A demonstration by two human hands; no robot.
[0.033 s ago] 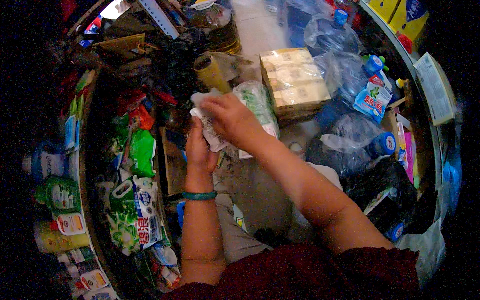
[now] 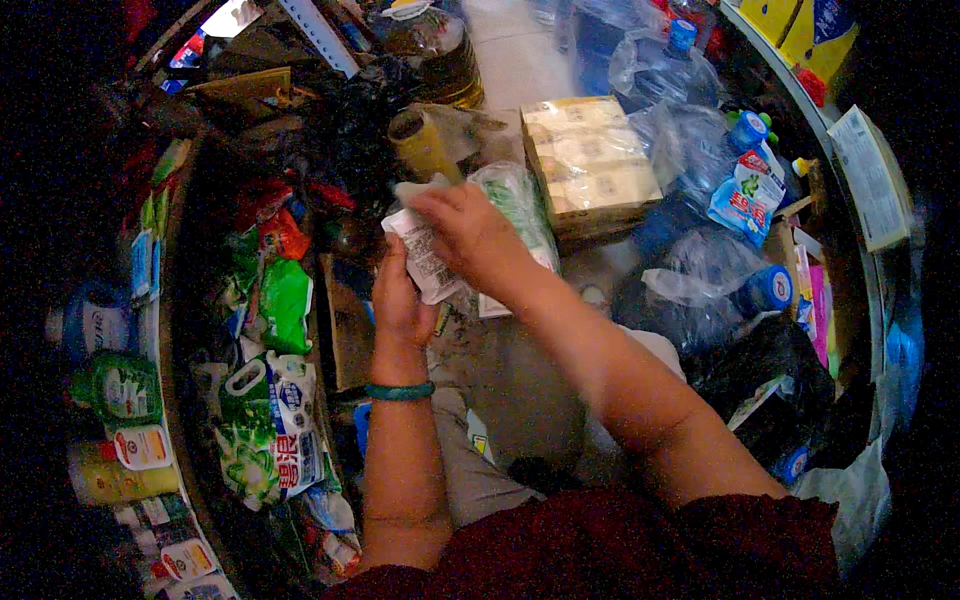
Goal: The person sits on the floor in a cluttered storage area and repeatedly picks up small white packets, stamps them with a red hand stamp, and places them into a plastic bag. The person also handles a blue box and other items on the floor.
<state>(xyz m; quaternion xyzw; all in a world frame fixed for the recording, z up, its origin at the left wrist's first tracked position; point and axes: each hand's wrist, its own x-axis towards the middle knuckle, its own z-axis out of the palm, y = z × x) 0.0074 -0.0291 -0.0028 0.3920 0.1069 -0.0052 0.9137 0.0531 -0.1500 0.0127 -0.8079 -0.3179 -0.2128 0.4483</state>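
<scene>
The white packet (image 2: 428, 262) is in front of the person, its long axis running from upper left to lower right, the far end leaning slightly left. It looks flat and soft, with slightly crinkled edges and small dark print across its face. The left hand (image 2: 404, 300) is closed on it, thumb along its left edge, other fingers mostly hidden. The right hand (image 2: 478, 238), blurred, crosses its upper right part, fingers curled around a pale wad (image 2: 412, 193) at the far end.
</scene>
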